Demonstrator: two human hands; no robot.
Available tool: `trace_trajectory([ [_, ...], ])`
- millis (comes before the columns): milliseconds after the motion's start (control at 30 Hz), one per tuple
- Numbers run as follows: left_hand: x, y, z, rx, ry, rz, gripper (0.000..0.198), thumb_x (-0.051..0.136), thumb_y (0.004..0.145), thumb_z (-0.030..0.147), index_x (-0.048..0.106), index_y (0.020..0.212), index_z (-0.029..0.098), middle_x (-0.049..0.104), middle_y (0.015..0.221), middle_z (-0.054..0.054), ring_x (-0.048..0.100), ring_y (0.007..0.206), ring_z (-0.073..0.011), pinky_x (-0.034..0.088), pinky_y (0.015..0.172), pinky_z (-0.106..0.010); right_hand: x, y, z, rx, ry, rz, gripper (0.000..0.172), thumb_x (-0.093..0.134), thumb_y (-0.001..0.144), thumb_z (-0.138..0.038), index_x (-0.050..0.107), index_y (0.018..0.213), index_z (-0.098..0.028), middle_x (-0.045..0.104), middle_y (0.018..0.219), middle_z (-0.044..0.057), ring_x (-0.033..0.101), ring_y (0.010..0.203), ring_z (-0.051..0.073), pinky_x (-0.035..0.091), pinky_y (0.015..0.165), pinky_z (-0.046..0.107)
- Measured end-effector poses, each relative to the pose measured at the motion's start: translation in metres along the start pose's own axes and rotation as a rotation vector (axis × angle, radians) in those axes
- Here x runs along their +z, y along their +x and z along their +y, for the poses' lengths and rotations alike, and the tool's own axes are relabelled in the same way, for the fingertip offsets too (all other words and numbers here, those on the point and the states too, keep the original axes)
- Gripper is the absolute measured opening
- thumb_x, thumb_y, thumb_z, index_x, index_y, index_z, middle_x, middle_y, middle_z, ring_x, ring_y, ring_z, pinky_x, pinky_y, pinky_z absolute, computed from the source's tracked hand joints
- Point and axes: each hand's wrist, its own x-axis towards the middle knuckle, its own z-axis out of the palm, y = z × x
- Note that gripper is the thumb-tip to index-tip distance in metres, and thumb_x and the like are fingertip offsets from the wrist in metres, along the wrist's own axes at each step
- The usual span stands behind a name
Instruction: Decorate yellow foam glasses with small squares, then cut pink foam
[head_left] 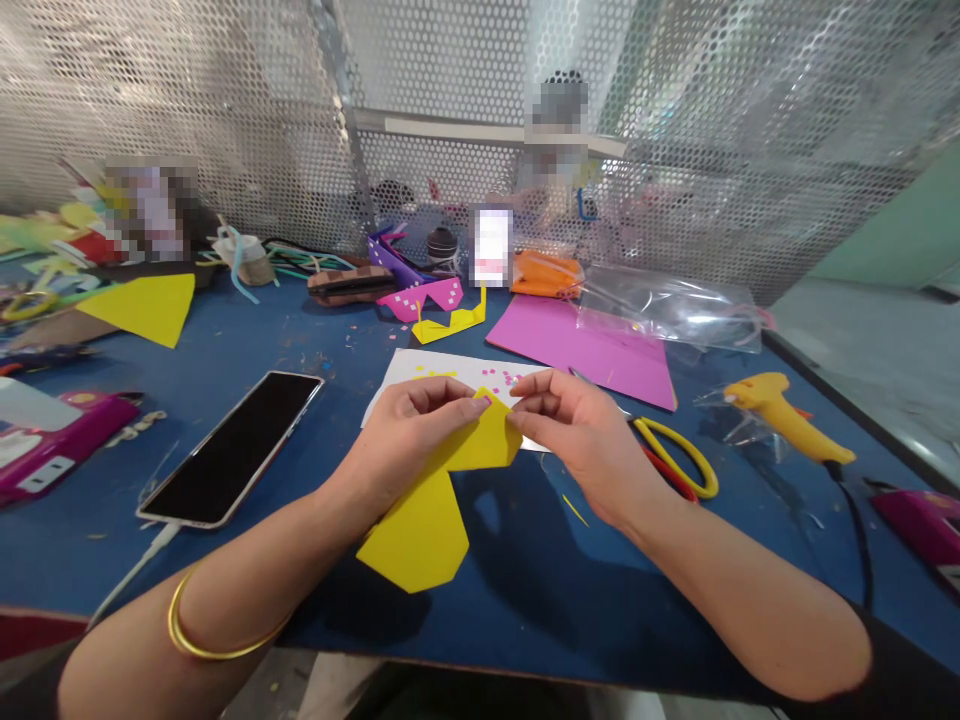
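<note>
Near lobe: the yellow cut-out (418, 535) has its broad, angled near lobe out over the blue table (525, 620), toward the near edge; the far lobe rises between the hands.
Weight and stiffness: judged very light; the flat, matte sheet looks like craft foam or thick card, likely to flex yet hold its shape.
Surface: judged low in slip; bare fingertips should suffice.
Weak point: the narrow neck between the lobes, judged liable to crease or tear under twisting.
Hold point: the broad lobes, close to the rim, with light flat pressure; support both sides of the neck.
Left hand (420, 420): thumb and fingers clamped on the yellow cut-out along its left edge; a small pink spot shows at the thumb tip, chip or nail, cannot tell.
Right hand (581, 430): thumb and fingertips drawn close together at the far lobe's right edge; contact, or a small piece between them, cannot be told.
Scissors (679, 455): yellow and red handles, beside the right forearm.
White sheet (390, 385): beyond the yellow cut-out, bearing small pink squares (495, 378).
Finished-looking frames: a yellow frame (450, 325), with a pink frame (446, 293) just behind.
</note>
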Motion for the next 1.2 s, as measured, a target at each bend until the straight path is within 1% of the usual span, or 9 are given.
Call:
trace_trajectory([
  [167, 0.0016, 0.0018, 0.0014, -0.014, 0.01, 0.041, 0.018, 0.074, 0.067, 0.034, 0.07, 0.072, 0.018, 0.069, 0.071, -0.001, 0.06, 0.064, -0.0133, 0.041, 0.057, -0.022, -0.0001, 0.0, 0.0016, -0.024, -0.016, -0.016, 0.023, 0.068, 0.072, -0.024, 0.06, 0.093, -0.019, 0.065, 0.074, -0.001, 0.062, 0.073, 0.016, 0.049, 0.074, 0.035],
  [467, -0.0007, 0.0019, -0.0011, -0.03, -0.001, 0.026, 0.018, 0.073, 0.068, 0.035, 0.07, 0.075, 0.019, 0.07, 0.069, 0.0, 0.062, 0.063, -0.0152, 0.043, 0.057, -0.024, 0.0002, 0.001, 0.0039, -0.024, -0.014, -0.015, 0.022, 0.068, 0.072, -0.022, 0.06, 0.092, -0.019, 0.064, 0.074, -0.002, 0.061, 0.072, 0.015, 0.049, 0.071, 0.033],
  [700, 0.0014, 0.001, 0.0019, -0.038, 0.053, 0.049, 0.018, 0.075, 0.066, 0.035, 0.069, 0.07, 0.018, 0.069, 0.067, 0.0, 0.06, 0.058, -0.0146, 0.041, 0.054, -0.024, 0.0002, -0.0006, 0.003, -0.03, -0.029, -0.032, 0.02, 0.067, 0.074, -0.02, 0.06, 0.093, -0.02, 0.064, 0.072, -0.003, 0.061, 0.071, 0.014, 0.048, 0.07, 0.031],
  [1067, -0.0006, 0.0012, 0.0007, -0.058, -0.007, 0.023, 0.019, 0.074, 0.069, 0.036, 0.07, 0.076, 0.019, 0.07, 0.07, -0.001, 0.064, 0.065, -0.0177, 0.046, 0.056, -0.025, 0.0006, 0.0008, 0.0042, -0.036, -0.019, -0.028, 0.02, 0.068, 0.074, -0.02, 0.06, 0.092, -0.02, 0.064, 0.074, -0.003, 0.062, 0.072, 0.014, 0.048, 0.07, 0.03],
  [1200, -0.0007, 0.0017, 0.0017, -0.032, 0.023, 0.022, 0.018, 0.074, 0.068, 0.035, 0.069, 0.074, 0.018, 0.07, 0.073, -0.001, 0.063, 0.065, -0.0157, 0.045, 0.058, -0.024, 0.0003, 0.0002, 0.0045, -0.043, -0.021, -0.026, 0.02, 0.068, 0.074, -0.02, 0.06, 0.092, -0.02, 0.065, 0.074, -0.003, 0.062, 0.071, 0.014, 0.049, 0.07, 0.031],
])
